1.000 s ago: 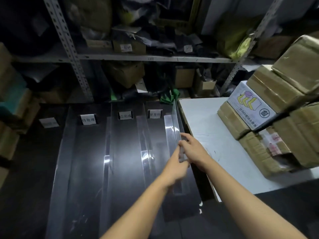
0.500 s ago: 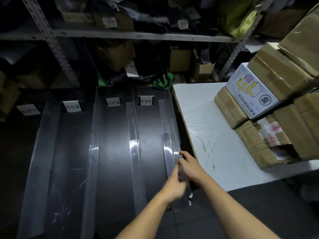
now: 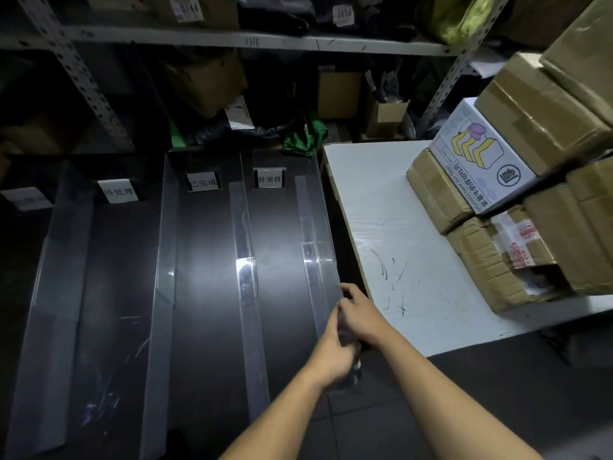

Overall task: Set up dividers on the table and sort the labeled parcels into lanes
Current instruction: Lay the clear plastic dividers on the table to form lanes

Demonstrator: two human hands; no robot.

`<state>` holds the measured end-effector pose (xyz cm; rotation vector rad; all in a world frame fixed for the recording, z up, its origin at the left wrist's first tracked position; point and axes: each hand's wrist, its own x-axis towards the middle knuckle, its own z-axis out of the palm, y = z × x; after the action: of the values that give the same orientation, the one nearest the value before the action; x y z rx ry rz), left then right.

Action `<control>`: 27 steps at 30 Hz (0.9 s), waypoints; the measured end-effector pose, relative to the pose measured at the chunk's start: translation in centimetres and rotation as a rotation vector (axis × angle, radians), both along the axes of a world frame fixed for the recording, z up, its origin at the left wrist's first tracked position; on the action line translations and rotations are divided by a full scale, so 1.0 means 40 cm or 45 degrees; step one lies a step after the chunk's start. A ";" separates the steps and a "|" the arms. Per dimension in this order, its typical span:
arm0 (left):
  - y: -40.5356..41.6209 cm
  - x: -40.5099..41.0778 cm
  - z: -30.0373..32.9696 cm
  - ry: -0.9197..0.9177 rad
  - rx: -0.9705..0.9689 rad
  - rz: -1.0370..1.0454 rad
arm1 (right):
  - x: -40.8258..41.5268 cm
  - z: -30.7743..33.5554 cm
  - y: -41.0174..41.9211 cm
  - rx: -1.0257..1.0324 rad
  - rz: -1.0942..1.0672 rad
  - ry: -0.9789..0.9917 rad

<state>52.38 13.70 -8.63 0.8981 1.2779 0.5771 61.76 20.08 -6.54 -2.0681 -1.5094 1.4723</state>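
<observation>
Right, both hands are on the near end of the rightmost clear divider point(image 3: 315, 260): the left hand point(image 3: 331, 356) pinches it low down and the right hand point(image 3: 360, 313) curls over its top edge, apparently to seat it square along the right edge of the dark table point(image 3: 205, 293). Its long axis runs from the hands straight back toward the lane label point(image 3: 270, 178), parallel to the other dividers. The brown parcels point(image 3: 517, 247) wait stacked on the white table point(image 3: 391, 227), unsorted.
</observation>
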 end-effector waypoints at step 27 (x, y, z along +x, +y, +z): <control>0.073 -0.190 0.190 0.410 0.289 0.143 | -0.130 0.197 0.034 0.489 0.175 -0.321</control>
<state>44.79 16.61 -1.03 1.1464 1.5825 0.6956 56.55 21.43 1.35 -1.9985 -1.8860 0.8869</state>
